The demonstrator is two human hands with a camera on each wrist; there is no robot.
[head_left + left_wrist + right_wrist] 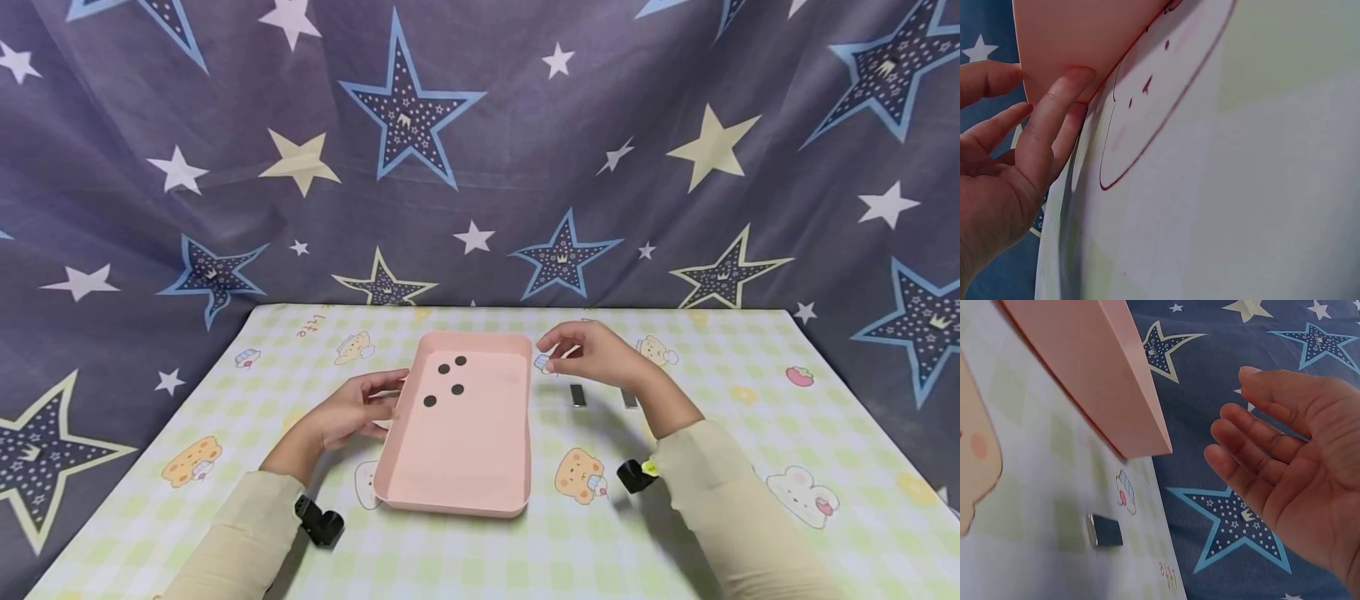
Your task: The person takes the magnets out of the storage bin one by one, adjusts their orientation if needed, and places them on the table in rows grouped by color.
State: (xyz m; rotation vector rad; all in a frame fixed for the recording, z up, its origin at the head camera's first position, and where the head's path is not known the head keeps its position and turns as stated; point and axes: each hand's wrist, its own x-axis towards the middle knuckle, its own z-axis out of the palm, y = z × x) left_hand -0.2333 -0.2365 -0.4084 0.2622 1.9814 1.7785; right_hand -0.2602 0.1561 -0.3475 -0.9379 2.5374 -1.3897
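Note:
A pink rectangular tray [465, 442] lies on the table, with several small dark discs [457, 390] in its far left part. At the tray's left side is my left hand [352, 410]. Its fingertips and thumb touch the outer wall [1079, 37] in the left wrist view. Just beyond the tray's right edge, my right hand [592, 354] hovers above the table, fingers loosely bent and holding nothing; the right wrist view shows a bare palm. Below that hand lie two small dark rectangular pieces: one piece [577, 395] in plain sight, the other piece [629, 400] partly hidden by the wrist.
A pale green checked cloth [652, 550] with cartoon animals covers the table. Behind the table hangs a dark curtain [480, 200] printed with stars. Black wrist devices sit under the left sleeve [240, 533] and the right sleeve [735, 508].

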